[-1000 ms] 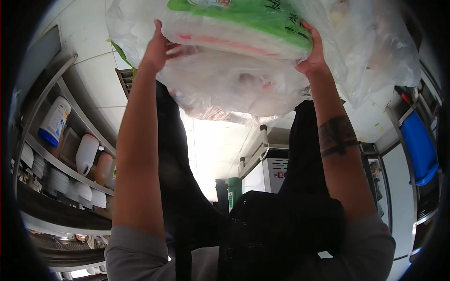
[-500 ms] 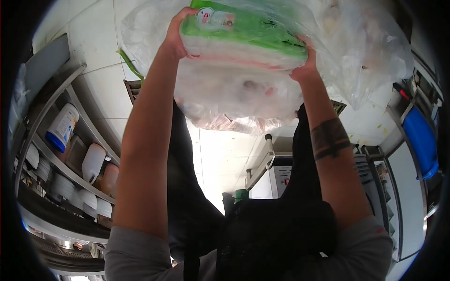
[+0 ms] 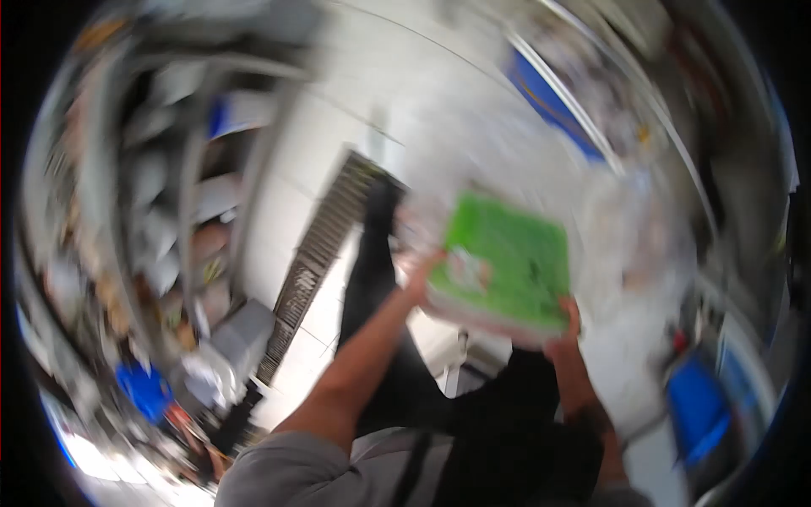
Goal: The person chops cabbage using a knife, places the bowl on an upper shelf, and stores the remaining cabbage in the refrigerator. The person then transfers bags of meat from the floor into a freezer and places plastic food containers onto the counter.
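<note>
A green-topped, pale-sided plastic package (image 3: 507,258) is held in front of my body, above the floor, its printed label toward the left. My left hand (image 3: 422,283) grips its left edge, and my right hand (image 3: 564,329) is closed around the lower right corner. Motion blur hides the finger details and the printing. Large clear plastic bags (image 3: 634,237) with contents I cannot make out lie just beyond and to the right of the package.
On the left stands a metal rack (image 3: 194,186) of blurred containers. A dark floor grate (image 3: 312,262) runs diagonally across the white tiles beside my leg. At lower right is a blue object (image 3: 697,406); a blue panel with a white edge (image 3: 557,101) sits at upper right.
The package has come up off the plastic bags and closer to my body, still between both hands. My view has turned, bringing the floor grate into sight.
</note>
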A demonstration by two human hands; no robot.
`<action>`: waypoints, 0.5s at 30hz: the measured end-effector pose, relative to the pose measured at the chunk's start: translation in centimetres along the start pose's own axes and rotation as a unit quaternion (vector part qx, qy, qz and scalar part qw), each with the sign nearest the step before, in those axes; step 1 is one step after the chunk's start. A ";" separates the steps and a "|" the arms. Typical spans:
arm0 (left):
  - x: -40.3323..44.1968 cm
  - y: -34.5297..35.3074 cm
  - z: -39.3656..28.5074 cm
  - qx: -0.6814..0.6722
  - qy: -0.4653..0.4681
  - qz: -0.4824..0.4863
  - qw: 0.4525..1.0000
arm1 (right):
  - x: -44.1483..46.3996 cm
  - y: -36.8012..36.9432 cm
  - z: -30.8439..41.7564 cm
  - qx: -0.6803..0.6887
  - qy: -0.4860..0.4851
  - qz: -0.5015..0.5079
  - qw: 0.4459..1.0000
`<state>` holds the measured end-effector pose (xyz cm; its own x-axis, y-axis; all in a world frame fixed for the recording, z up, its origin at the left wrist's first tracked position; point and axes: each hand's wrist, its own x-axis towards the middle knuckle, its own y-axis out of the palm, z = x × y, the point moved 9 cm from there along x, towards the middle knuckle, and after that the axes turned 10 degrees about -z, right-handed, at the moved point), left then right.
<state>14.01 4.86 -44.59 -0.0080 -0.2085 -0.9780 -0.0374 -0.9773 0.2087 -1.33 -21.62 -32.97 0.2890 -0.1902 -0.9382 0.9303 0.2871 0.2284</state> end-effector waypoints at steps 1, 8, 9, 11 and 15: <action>-4.3 0.4 0.5 -0.012 0.038 -0.045 0.998 | -3.3 2.4 1.0 -0.022 0.039 0.041 0.998; -25.2 3.0 -0.4 -0.284 0.085 0.086 0.951 | -14.6 13.8 7.1 -0.187 0.057 0.053 0.979; -24.9 0.8 -1.0 -0.318 0.123 0.082 0.936 | -16.2 17.1 6.4 -0.225 0.055 0.069 0.970; -26.9 -3.0 -3.2 -0.374 0.141 0.088 0.912 | -17.9 24.0 5.3 -0.287 0.032 0.076 0.954; -35.9 -11.4 -10.0 -0.437 0.246 0.086 0.861 | -22.0 39.0 1.8 -0.387 -0.014 0.135 0.912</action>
<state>24.69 23.07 -11.84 0.4937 -0.1339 -0.8593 0.6904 -0.5404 0.4809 28.99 -7.93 -3.00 0.4994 -0.0361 -0.8656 0.3889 0.9022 0.1868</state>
